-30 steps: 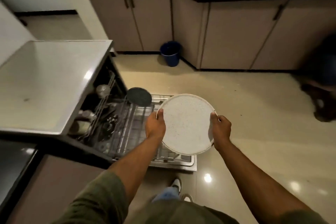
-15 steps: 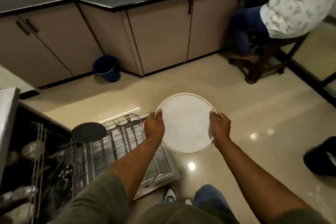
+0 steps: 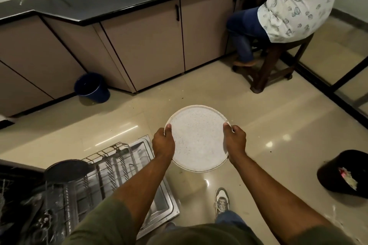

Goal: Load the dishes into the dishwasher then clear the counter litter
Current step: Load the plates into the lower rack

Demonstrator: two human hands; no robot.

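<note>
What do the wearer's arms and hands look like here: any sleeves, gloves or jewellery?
Both the left hand and the right hand are bare, with no gloves, rings or watch visible. The forearms are uncovered. Olive-green sleeves end near the elbows, plain and without markings.

Both arms extended forward, forearms bare. Left hand (image 3: 163,143) and right hand (image 3: 236,141) level, well apart, thumbs on top, fingers curled under, each gripping.

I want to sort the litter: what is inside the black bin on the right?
The black bin holds crumpled litter, pale with a pink scrap. Anything deeper is hidden by its dark wall.
</note>
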